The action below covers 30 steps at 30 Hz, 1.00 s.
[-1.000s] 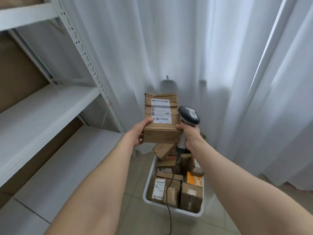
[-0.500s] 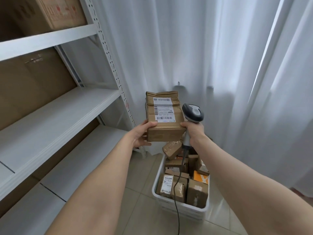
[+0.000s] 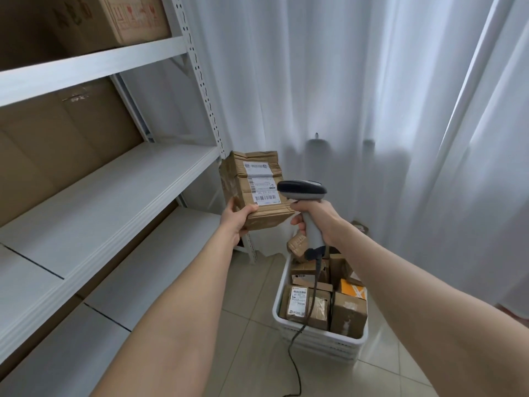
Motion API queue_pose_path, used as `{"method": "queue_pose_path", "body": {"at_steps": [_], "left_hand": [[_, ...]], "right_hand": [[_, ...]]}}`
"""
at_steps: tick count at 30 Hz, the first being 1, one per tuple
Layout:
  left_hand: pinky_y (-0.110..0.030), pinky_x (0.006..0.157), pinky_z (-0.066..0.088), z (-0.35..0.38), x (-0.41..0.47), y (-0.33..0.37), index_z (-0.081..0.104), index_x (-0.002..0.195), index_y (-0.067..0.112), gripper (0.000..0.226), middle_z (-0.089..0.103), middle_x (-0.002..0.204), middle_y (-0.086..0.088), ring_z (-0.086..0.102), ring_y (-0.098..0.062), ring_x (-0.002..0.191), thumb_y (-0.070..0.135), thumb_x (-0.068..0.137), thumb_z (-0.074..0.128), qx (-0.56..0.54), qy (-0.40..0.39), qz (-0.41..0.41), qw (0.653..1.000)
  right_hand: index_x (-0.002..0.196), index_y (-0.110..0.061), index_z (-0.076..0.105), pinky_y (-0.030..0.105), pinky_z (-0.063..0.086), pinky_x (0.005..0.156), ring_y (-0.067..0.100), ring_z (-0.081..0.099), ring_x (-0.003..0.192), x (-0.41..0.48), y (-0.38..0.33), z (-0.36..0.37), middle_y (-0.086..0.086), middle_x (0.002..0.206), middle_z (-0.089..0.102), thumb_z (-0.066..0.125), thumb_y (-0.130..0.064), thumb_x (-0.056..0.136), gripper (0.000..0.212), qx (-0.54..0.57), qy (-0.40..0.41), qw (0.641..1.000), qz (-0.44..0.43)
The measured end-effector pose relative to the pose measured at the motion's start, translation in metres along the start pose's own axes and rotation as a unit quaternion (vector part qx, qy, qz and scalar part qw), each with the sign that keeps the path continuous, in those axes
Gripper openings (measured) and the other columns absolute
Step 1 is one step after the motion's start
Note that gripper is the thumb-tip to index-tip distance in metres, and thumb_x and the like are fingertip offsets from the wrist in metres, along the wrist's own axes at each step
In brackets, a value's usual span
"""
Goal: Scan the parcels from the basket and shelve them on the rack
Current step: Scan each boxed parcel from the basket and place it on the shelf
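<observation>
My left hand (image 3: 236, 222) grips the near left corner of a brown cardboard parcel (image 3: 252, 184), held up with its white barcode label facing me. Beside it, my right hand (image 3: 317, 217) is closed around the handle of a grey barcode scanner (image 3: 303, 190), whose dark head overlaps the parcel's right edge and points left across the label. A black cable hangs from the scanner's handle to the floor. Below on the tiled floor stands a white basket (image 3: 323, 338) holding several brown parcels. The white metal rack (image 3: 114, 190) fills the left side.
A large cardboard box (image 3: 120, 18) sits on the rack's top shelf, and brown cardboard backs the shelves. The middle shelf and the one below it show bare white boards. White curtains (image 3: 372, 96) hang behind the basket and to the right.
The view has swung left, bringing more of the rack into sight. The parcel has tilted leftward, and the scanner head has turned to lie across the parcel's label.
</observation>
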<state>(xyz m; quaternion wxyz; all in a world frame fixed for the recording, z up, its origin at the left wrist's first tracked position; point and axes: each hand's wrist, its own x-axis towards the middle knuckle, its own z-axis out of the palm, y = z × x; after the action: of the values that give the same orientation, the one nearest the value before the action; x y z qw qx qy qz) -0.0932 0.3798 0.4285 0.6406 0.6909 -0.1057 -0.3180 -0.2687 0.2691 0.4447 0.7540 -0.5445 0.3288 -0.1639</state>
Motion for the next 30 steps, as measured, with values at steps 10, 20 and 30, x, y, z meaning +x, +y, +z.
{"method": "queue_pose_path", "body": {"at_steps": [10, 20, 30], "left_hand": [[-0.03, 0.062, 0.054, -0.031, 0.005, 0.003, 0.043, 0.136, 0.03, 0.065, 0.058, 0.115, -0.001, 0.061, -0.016, 0.086, 0.015, 0.08, 0.073, 0.009, 0.004, 0.003, 1.0], [-0.027, 0.052, 0.051, -0.045, 0.006, 0.008, 0.043, 0.137, 0.028, 0.065, 0.058, 0.118, -0.003, 0.059, -0.014, 0.082, 0.017, 0.08, 0.074, 0.018, 0.013, 0.003, 1.0], [-0.035, 0.07, 0.055, -0.051, 0.003, 0.011, 0.042, 0.138, 0.028, 0.067, 0.056, 0.127, -0.005, 0.059, -0.023, 0.099, 0.018, 0.08, 0.074, 0.027, 0.025, 0.015, 0.999]], "right_hand": [[0.102, -0.01, 0.06, 0.021, 0.048, 0.045, 0.01, 0.053, 0.044, -0.012, -0.001, 0.039, 0.005, 0.059, 0.064, 0.063, -0.017, 0.089, 0.015, -0.054, -0.006, 0.999, 0.002], [0.102, -0.01, 0.059, 0.021, 0.047, 0.045, 0.01, 0.052, 0.044, -0.017, -0.007, 0.049, 0.003, 0.055, 0.061, 0.062, -0.016, 0.088, 0.015, -0.079, 0.003, 0.997, 0.014], [0.101, -0.01, 0.057, 0.02, 0.046, 0.045, 0.01, 0.049, 0.044, -0.03, -0.017, 0.052, 0.002, 0.053, 0.057, 0.06, -0.014, 0.089, 0.013, -0.067, -0.01, 0.997, 0.024]]}}
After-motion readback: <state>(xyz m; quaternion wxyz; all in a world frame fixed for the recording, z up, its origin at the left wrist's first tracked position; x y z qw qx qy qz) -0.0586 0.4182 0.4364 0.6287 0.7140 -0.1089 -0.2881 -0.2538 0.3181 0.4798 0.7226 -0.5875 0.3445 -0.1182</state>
